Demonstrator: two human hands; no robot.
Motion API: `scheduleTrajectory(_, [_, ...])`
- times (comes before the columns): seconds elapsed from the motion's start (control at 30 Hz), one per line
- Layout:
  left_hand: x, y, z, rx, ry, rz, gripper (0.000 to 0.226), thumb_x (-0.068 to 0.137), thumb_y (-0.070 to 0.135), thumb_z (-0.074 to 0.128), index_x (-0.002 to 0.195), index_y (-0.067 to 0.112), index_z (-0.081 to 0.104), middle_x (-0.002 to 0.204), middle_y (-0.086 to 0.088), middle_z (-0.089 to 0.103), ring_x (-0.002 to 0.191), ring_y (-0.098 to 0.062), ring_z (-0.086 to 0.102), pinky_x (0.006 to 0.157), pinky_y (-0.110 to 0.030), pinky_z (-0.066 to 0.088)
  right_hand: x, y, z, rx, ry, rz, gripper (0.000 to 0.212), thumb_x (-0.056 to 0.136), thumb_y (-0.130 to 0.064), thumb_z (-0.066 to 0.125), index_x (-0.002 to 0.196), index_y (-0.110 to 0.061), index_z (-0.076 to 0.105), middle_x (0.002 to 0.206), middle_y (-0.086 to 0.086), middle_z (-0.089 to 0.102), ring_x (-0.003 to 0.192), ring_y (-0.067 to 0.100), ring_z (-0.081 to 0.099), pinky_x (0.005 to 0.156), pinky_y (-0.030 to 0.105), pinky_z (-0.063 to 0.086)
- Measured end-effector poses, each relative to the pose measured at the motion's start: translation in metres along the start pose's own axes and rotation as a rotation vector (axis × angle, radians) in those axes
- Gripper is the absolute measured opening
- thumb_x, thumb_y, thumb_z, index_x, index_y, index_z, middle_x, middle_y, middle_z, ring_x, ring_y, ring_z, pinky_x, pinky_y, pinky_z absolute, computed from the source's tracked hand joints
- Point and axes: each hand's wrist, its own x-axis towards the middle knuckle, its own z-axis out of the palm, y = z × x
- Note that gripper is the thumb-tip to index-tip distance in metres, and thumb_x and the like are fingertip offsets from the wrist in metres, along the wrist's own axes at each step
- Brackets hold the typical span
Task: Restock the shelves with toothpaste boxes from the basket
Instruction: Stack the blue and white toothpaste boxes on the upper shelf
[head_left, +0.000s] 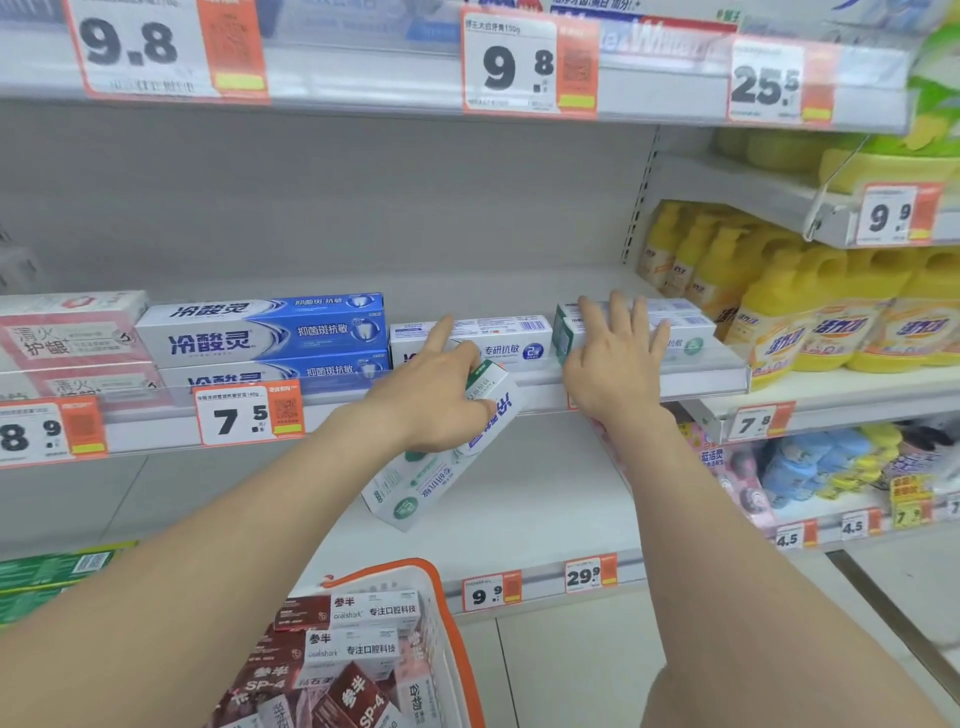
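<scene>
Two hands work at the middle shelf (337, 413). Left hand (436, 400) grips a spare toothpaste box (431, 483), tilted just below the shelf lip, probably staged for placing. Right hand (613, 358), fingers straight, lies flat on a shelved box (688, 325), apparently squaring it. Basket (415, 564) below holds more.

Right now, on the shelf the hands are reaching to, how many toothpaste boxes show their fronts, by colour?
Pink boxes: 2
Blue boxes: 2
White box with blue print: 1
White-and-green box: 1
Total: 6
</scene>
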Motion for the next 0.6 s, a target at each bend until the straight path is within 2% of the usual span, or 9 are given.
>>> scheduleTrajectory(0.07, [0.000, 0.000, 0.001, -0.003, 0.000, -0.004, 0.033, 0.092, 0.046, 0.062, 0.116, 0.028, 0.051, 0.175, 0.010, -0.008, 0.133, -0.034, 0.054, 0.104, -0.047, 0.048, 0.001, -0.001, -0.001, 0.008, -0.008, -0.020, 0.069, 0.087, -0.033, 0.028, 0.155, -0.024, 0.040, 0.165, 0.009, 0.033, 0.155, 0.034, 0.017, 0.124, 0.066, 0.004])
scheduleTrajectory(0.13, [-0.001, -0.002, 0.001, 0.016, 0.007, 0.002, 0.034, 0.091, 0.046, 0.061, 0.118, 0.029, 0.050, 0.173, 0.013, -0.005, 0.131, -0.036, 0.055, 0.103, -0.049, 0.049, 0.001, -0.003, -0.004, 0.005, -0.018, -0.066, 0.069, 0.088, -0.034, 0.026, 0.153, -0.026, 0.043, 0.161, 0.006, 0.039, 0.152, 0.031, 0.025, 0.123, 0.067, 0.006])
scheduleTrajectory(0.3, [-0.002, -0.012, -0.004, 0.038, 0.015, 0.016, 0.035, 0.087, 0.050, 0.057, 0.115, 0.031, 0.050, 0.172, 0.016, 0.004, 0.137, -0.032, 0.052, 0.104, -0.051, 0.048, -0.003, -0.013, -0.006, -0.052, -0.052, -0.151, 0.057, 0.100, -0.030, 0.039, 0.157, -0.029, 0.038, 0.161, 0.005, 0.038, 0.149, 0.032, 0.028, 0.120, 0.069, 0.011])
scheduleTrajectory(0.47, [-0.005, -0.014, -0.005, 0.019, 0.003, 0.020, 0.037, 0.090, 0.049, 0.055, 0.119, 0.028, 0.051, 0.174, 0.016, 0.001, 0.148, -0.027, 0.042, 0.111, -0.052, 0.043, -0.005, -0.012, -0.012, -0.145, -0.052, -0.162, 0.057, 0.102, -0.031, 0.037, 0.159, -0.030, 0.035, 0.156, 0.006, 0.042, 0.139, 0.034, 0.035, 0.115, 0.062, 0.021])
scheduleTrajectory(0.53, [-0.007, -0.012, -0.005, -0.010, 0.012, 0.019, 0.042, 0.085, 0.053, 0.051, 0.120, 0.028, 0.050, 0.174, 0.018, 0.001, 0.148, -0.026, 0.042, 0.111, -0.052, 0.042, -0.005, -0.011, -0.013, -0.144, -0.059, -0.166, 0.057, 0.102, -0.030, 0.036, 0.159, -0.031, 0.034, 0.156, 0.006, 0.041, 0.138, 0.034, 0.035, 0.114, 0.060, 0.021])
scheduleTrajectory(0.6, [-0.012, -0.009, -0.003, -0.033, 0.062, 0.045, 0.036, 0.091, 0.051, 0.056, 0.119, 0.028, 0.050, 0.173, 0.019, 0.001, 0.143, -0.026, 0.048, 0.107, -0.052, 0.045, -0.005, -0.011, -0.011, -0.120, -0.089, -0.155, 0.058, 0.101, -0.030, 0.036, 0.159, -0.031, 0.033, 0.158, 0.006, 0.037, 0.142, 0.033, 0.031, 0.116, 0.062, 0.018])
